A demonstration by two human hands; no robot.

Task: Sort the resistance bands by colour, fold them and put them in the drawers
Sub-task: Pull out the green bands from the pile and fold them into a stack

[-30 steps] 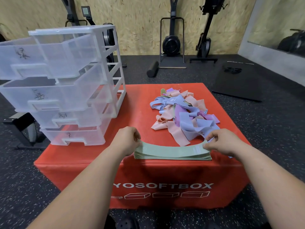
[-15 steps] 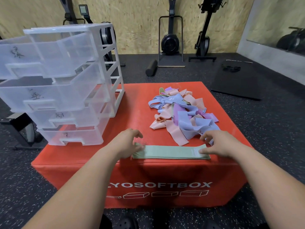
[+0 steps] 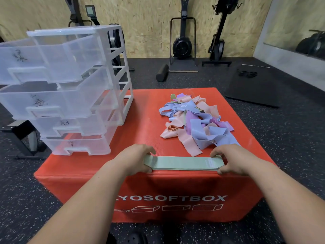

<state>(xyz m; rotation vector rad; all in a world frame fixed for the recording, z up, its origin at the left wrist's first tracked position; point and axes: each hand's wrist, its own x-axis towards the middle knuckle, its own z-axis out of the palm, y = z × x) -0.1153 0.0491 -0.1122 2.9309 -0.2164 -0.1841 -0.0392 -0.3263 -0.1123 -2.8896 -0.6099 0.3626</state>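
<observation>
Only the green bands [image 3: 182,163] are sorted, stacked flat at the box's [image 3: 149,120] near edge, with the left hand [image 3: 133,160] and right hand [image 3: 233,160] each closing a grip on one end. Folding them, the mixed pile [image 3: 195,120] behind and the seemingly empty drawers [image 3: 58,95] are still to do.

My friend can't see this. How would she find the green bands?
Find the red box. At its near edge, between the left hand and right hand, lies a flat stack of green bands. Unlike the tangled pink, blue and purple pile behind, it is neat and straight.
</observation>
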